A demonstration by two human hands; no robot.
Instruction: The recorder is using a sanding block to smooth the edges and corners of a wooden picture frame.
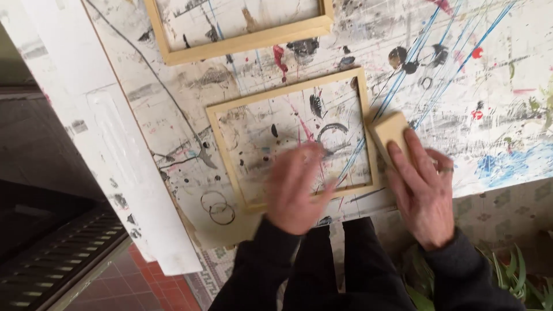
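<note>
A pale wooden frame (pixel 222 138) lies flat on a paint-spattered white tabletop (pixel 461 75). My left hand (pixel 295 187) hovers blurred over the frame's near rail with its fingers spread, holding nothing. My right hand (pixel 423 193) presses on a small tan block (pixel 387 129) at the frame's right rail, fingers laid over the block's near end. A ring shows on one finger. My dark sleeves reach in from the bottom edge.
A second wooden frame (pixel 247 41) lies farther back on the tabletop. Left of the table are a white board (pixel 98 132), a dark metal grate (pixel 63 253) and red floor tiles (pixel 150 288). Green leaves (pixel 518 276) sit at the bottom right.
</note>
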